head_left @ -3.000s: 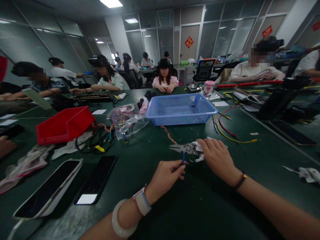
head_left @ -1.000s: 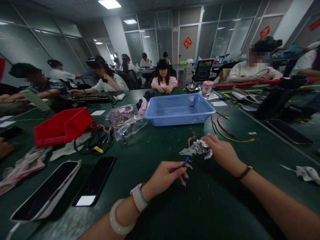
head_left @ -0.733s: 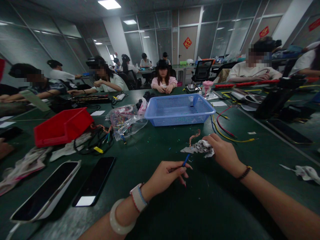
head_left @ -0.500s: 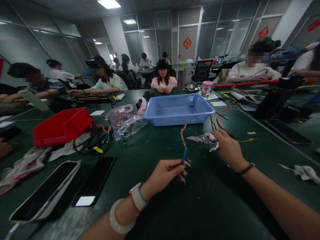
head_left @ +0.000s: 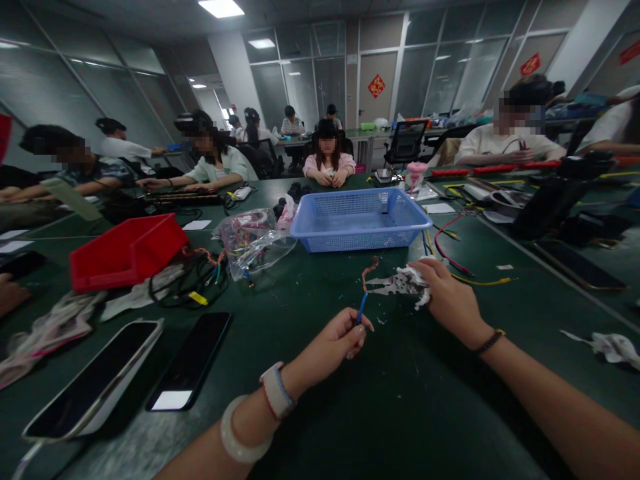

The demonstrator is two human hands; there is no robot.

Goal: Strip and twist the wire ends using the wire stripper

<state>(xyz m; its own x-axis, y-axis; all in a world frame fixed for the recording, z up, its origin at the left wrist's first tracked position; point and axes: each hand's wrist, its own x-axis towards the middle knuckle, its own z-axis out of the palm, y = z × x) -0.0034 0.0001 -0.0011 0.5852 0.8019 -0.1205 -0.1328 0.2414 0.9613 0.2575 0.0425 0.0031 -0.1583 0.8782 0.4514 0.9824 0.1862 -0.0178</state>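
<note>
My left hand (head_left: pixel 347 333) pinches a short wire (head_left: pixel 361 308) by its blue insulated end; a bare, twisted copper length (head_left: pixel 369 272) rises from it toward the basket. In my right hand (head_left: pixel 447 293) are wire strippers (head_left: pixel 397 285), their handles wrapped in white material and mostly covered by my fingers. The tool's pointed jaws reach left to the wire, about where blue insulation gives way to copper. Whether the jaws grip the wire is too small to tell. Little scraps lie on the dark green table (head_left: pixel 395 380) around them.
A blue plastic basket (head_left: pixel 360 241) stands just beyond my hands. To the left are a clear bag of wires (head_left: pixel 255 247), a red bin (head_left: pixel 127 257), gloves and two phones (head_left: pixel 193 360). Loose wires (head_left: pixel 453 250) lie right of the basket. Several people sit around the tables.
The wire strippers have moved left and slightly down, bringing their jaws to the wire. The wire's copper end has shifted down, and my left fingers have curled in more.
</note>
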